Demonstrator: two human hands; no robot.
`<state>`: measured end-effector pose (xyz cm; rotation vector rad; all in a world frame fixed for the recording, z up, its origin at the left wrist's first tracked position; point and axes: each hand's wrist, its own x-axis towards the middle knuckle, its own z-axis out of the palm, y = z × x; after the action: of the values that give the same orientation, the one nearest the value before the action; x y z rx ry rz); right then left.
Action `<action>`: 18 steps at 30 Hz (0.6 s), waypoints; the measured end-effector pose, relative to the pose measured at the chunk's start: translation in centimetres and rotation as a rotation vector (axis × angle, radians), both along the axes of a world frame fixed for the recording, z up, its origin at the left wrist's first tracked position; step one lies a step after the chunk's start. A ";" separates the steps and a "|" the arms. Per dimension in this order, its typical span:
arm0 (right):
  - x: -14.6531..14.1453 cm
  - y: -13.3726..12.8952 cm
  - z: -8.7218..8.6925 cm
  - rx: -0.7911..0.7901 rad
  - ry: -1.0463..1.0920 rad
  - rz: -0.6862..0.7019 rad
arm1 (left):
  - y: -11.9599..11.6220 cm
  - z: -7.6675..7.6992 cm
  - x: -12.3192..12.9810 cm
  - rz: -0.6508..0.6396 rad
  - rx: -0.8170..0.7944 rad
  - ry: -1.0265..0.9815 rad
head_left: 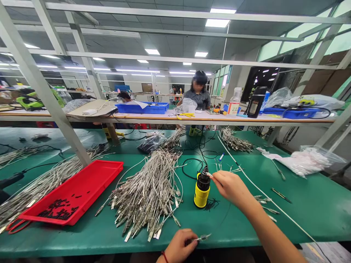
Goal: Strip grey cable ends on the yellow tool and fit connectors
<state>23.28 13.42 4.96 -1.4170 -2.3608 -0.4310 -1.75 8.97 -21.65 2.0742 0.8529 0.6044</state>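
Observation:
My right hand (229, 185) is pinched on the end of a USB cable, held beside the metal nozzle of a yellow and black heat gun (201, 193) standing upright on the bench. Most of that cable is hidden by the fingers. Low at the front edge, my left hand (181, 245) is closed on another cable, whose connector (203, 237) sticks out to the right. A large heap of grey USB cables (149, 193) lies left of the heat gun. Thin black tubes (212, 204) are scattered at its base.
A red tray (95, 179) with small black pieces lies at the left, beside more cables (52, 177). Loose connectors (267, 208), a pen-like tool (281, 195) and a plastic bag (309, 160) are at the right. A shelf (170, 119) crosses behind; a person (199, 96) is beyond it.

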 end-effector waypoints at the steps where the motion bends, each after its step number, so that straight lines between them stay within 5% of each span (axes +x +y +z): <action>1: 0.1 0.1 0.4 0.005 -0.030 -0.001 | 0.0 -0.1 0.0 -0.007 0.004 -0.009; 7: 0.1 1.3 2.4 -0.043 -0.196 -0.005 | 0.2 -0.6 -0.2 -0.083 0.022 -0.055; 18: 0.0 3.5 3.2 -0.106 -0.259 -0.061 | 0.2 -0.7 -0.7 -0.093 -0.005 -0.079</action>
<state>23.30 16.87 8.16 -1.5677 -2.5825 -0.5425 -2.46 9.20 -22.31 2.0593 0.7078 0.6283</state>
